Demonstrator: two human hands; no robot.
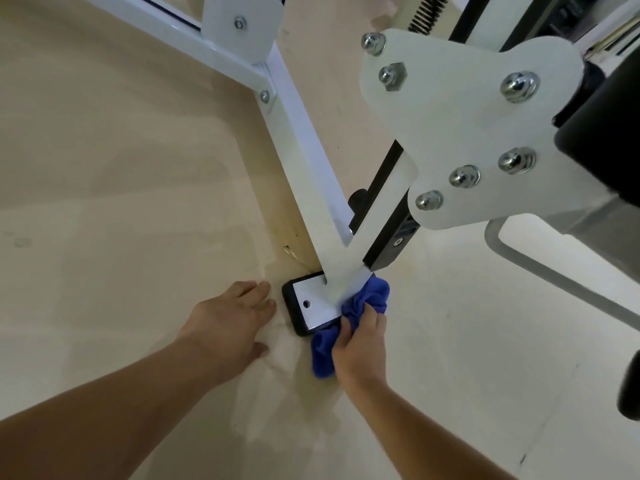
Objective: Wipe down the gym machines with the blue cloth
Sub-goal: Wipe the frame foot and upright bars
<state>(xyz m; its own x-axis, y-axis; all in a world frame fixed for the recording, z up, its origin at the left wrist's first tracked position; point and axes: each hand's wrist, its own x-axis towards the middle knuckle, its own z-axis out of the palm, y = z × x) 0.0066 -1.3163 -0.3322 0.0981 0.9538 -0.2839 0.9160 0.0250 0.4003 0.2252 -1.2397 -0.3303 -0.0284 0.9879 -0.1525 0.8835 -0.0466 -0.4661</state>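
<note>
Now the right hand (360,344) has its grip bunched tight around the blue cloth (349,323), pressed against the machine's foot plate (313,304) at its four o'clock edge. Left hand (230,320) lies flat and empty on the floor (104,202) at nine o'clock. Risk: knuckles could catch the plate's corner if the wipe slips.

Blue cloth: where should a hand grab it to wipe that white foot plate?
Probably the bunched middle of the blue cloth, from above on its near side, as the right hand does. The wad is thick there, leaving loose folds to press against the foot plate.
</note>
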